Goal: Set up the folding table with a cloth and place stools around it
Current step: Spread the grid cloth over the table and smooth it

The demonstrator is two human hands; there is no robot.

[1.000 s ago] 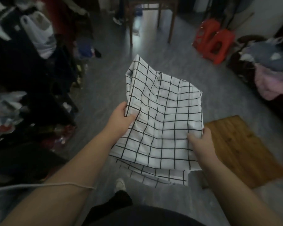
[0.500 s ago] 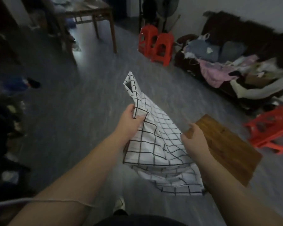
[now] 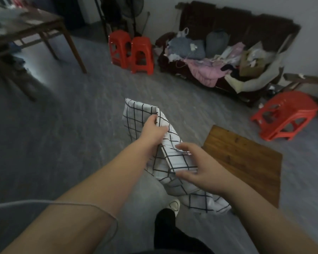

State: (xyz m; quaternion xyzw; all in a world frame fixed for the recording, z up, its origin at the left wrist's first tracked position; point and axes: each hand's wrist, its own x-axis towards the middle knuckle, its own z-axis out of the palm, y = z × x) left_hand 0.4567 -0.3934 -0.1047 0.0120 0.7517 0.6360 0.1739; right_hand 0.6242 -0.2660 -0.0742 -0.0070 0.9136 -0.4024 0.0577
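Between my hands hangs the checked cloth (image 3: 176, 160): L hand (image 3: 152, 132) grips its upper fold, fingers curled tight; R hand (image 3: 204, 167) loosely clasps the lower edge, thumb over, fingers under. Just right of R fingers, folding table (image 3: 246, 158) lies flat on the floor. Red stools (image 3: 131, 52) well beyond.

Cloth (image 3: 136, 118) aloft; folding table (image 3: 246, 158) and stools on floor.
White, black-grid cloth is hanging folded and crumpled. Wood-topped folding table is lying flat beside it. Two red stools (image 3: 141, 55) are standing upright together, far off; a third stool (image 3: 286, 114) is lying tipped, well right.
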